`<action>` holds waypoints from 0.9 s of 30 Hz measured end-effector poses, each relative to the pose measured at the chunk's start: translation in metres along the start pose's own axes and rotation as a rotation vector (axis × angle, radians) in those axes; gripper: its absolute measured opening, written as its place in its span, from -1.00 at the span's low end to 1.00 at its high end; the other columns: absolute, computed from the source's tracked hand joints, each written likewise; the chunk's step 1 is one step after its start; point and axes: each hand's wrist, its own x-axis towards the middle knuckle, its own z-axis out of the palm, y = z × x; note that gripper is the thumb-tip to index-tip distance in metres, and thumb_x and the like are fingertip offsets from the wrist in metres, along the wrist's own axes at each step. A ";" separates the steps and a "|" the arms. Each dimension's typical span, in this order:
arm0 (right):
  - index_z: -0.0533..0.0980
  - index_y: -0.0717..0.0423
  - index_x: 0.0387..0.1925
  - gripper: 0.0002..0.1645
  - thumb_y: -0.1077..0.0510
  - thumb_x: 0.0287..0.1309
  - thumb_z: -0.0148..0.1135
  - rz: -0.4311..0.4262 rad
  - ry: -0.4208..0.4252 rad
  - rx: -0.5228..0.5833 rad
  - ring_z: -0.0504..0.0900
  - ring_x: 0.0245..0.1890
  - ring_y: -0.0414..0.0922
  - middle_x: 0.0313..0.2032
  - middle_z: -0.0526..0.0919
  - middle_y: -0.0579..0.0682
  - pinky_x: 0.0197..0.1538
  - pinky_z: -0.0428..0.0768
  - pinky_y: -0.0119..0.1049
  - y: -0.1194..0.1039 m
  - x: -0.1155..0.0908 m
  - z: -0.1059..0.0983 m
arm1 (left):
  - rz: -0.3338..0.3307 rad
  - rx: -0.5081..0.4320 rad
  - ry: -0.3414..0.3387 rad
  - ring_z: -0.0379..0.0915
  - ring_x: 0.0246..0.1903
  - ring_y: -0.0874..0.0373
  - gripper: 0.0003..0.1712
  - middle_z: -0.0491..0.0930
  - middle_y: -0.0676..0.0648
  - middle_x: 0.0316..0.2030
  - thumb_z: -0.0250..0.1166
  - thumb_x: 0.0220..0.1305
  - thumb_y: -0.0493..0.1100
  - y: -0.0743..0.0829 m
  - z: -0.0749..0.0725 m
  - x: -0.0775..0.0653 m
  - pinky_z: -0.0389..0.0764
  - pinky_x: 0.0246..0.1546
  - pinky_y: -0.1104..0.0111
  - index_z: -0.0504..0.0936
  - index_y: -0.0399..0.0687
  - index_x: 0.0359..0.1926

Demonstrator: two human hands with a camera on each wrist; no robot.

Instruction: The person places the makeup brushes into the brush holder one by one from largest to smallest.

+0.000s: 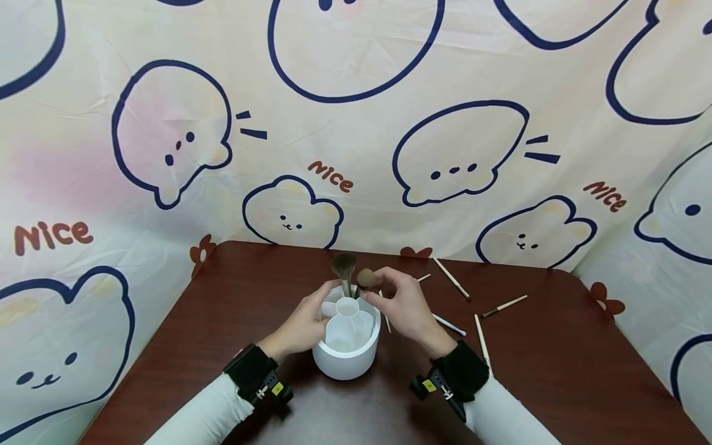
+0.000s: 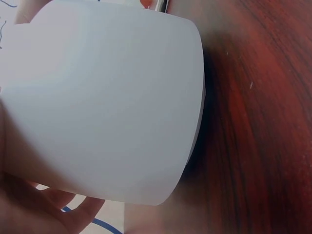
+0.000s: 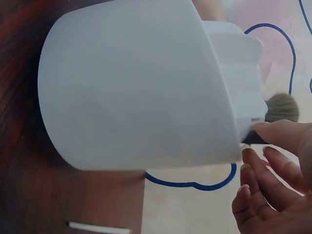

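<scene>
A round white brush holder (image 1: 345, 364) with a divided, petal-shaped insert stands upright on the table. My left hand (image 1: 305, 320) grips its left side, thumb at the rim and fingers round the outer wall; in the left wrist view the white wall (image 2: 112, 102) fills most of the picture. At the far right of the rim, my right hand (image 1: 405, 304) pinches a makeup brush (image 1: 366, 278) by its dark handle, bristles up and lower end in the holder. A fluffier makeup brush (image 1: 344, 267) stands in the holder beside it.
Several thin brushes lie scattered right of the holder, among them a white one (image 1: 452, 279) at the back, a dark-tipped one (image 1: 504, 306) and another (image 1: 483, 343) near the right forearm. Behind the brown table (image 1: 239, 284) hangs a cartoon-printed cloth (image 1: 367, 142).
</scene>
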 end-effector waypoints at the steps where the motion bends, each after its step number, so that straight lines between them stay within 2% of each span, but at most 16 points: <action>1: 0.53 -0.12 -0.25 -0.73 0.16 -0.02 0.39 -0.004 -0.004 0.003 0.46 -0.46 -0.11 -0.38 0.58 -0.16 -0.46 0.45 -0.25 0.000 0.000 -0.003 | 0.003 0.002 0.002 0.16 0.17 0.13 -0.15 0.30 0.04 0.23 0.12 0.07 -0.50 0.000 0.000 0.000 0.21 0.14 -0.11 0.17 0.22 0.34; 5: 0.52 -0.05 -0.20 -0.74 0.20 0.03 0.35 -0.033 -0.012 0.013 0.53 -0.36 -0.18 -0.29 0.60 -0.11 -0.35 0.54 -0.17 0.000 -0.003 -0.020 | 0.009 0.028 0.007 0.15 0.18 0.17 -0.15 0.30 0.06 0.22 0.11 0.06 -0.49 0.000 0.000 0.000 0.23 0.14 -0.09 0.18 0.23 0.33; 8: 0.52 0.00 -0.18 -0.77 0.18 0.07 0.31 -0.038 0.002 -0.026 0.54 -0.30 -0.21 -0.26 0.60 -0.10 -0.30 0.55 -0.16 0.003 -0.005 -0.042 | 0.020 0.054 0.010 0.15 0.18 0.21 -0.15 0.30 0.09 0.22 0.08 0.06 -0.50 0.000 0.000 0.000 0.25 0.14 -0.04 0.18 0.26 0.32; 13: 0.52 -0.03 -0.14 -0.80 0.14 0.17 0.24 -0.013 0.021 -0.177 0.49 -0.32 -0.18 -0.25 0.58 -0.14 -0.31 0.48 -0.19 0.022 -0.011 -0.086 | 0.029 0.068 -0.003 0.10 0.21 0.21 -0.18 0.23 0.09 0.26 0.05 0.10 -0.46 0.002 -0.003 -0.004 0.23 0.15 -0.04 0.16 0.24 0.34; 17: 0.52 -0.01 -0.15 -0.84 0.18 0.21 0.18 0.014 -0.010 -0.305 0.44 -0.37 -0.11 -0.29 0.56 -0.10 -0.34 0.42 -0.15 0.049 -0.021 -0.116 | -0.008 0.055 -0.033 0.02 0.25 0.25 -0.22 0.14 0.14 0.31 0.02 0.18 -0.39 0.004 -0.008 -0.008 0.17 0.19 -0.04 0.09 0.28 0.37; 19: 0.51 -0.02 -0.15 -0.82 0.22 0.20 0.17 0.030 -0.064 -0.359 0.45 -0.36 -0.11 -0.29 0.56 -0.09 -0.33 0.44 -0.15 0.065 -0.028 -0.128 | -0.020 0.047 -0.046 -0.01 0.26 0.26 -0.22 0.10 0.15 0.32 -0.01 0.21 -0.37 0.005 -0.010 -0.010 0.14 0.21 -0.04 0.05 0.28 0.39; 22: 0.51 0.01 -0.15 -0.77 0.30 0.16 0.17 0.053 -0.199 -0.411 0.47 -0.32 -0.13 -0.25 0.57 -0.05 -0.30 0.47 -0.14 0.088 -0.044 -0.141 | -0.048 0.026 -0.067 -0.06 0.27 0.29 -0.23 0.04 0.18 0.35 -0.06 0.25 -0.35 0.006 -0.013 -0.013 0.09 0.24 0.00 0.00 0.28 0.41; 25: 0.52 0.07 -0.15 -0.75 0.35 0.12 0.18 0.069 -0.342 -0.450 0.47 -0.31 -0.18 -0.25 0.57 -0.01 -0.30 0.49 -0.19 0.109 -0.060 -0.150 | -0.051 -0.005 -0.081 -0.08 0.28 0.27 -0.24 0.00 0.15 0.36 -0.09 0.25 -0.35 0.006 -0.013 -0.016 0.05 0.25 0.00 -0.04 0.21 0.43; 27: 0.52 0.11 -0.15 -0.74 0.36 0.09 0.19 0.077 -0.401 -0.460 0.46 -0.34 -0.21 -0.25 0.57 0.00 -0.33 0.49 -0.23 0.119 -0.070 -0.153 | -0.057 -0.024 -0.084 -0.11 0.29 0.26 -0.24 -0.02 0.15 0.37 -0.09 0.26 -0.35 0.006 -0.014 -0.018 0.02 0.26 0.01 -0.04 0.19 0.43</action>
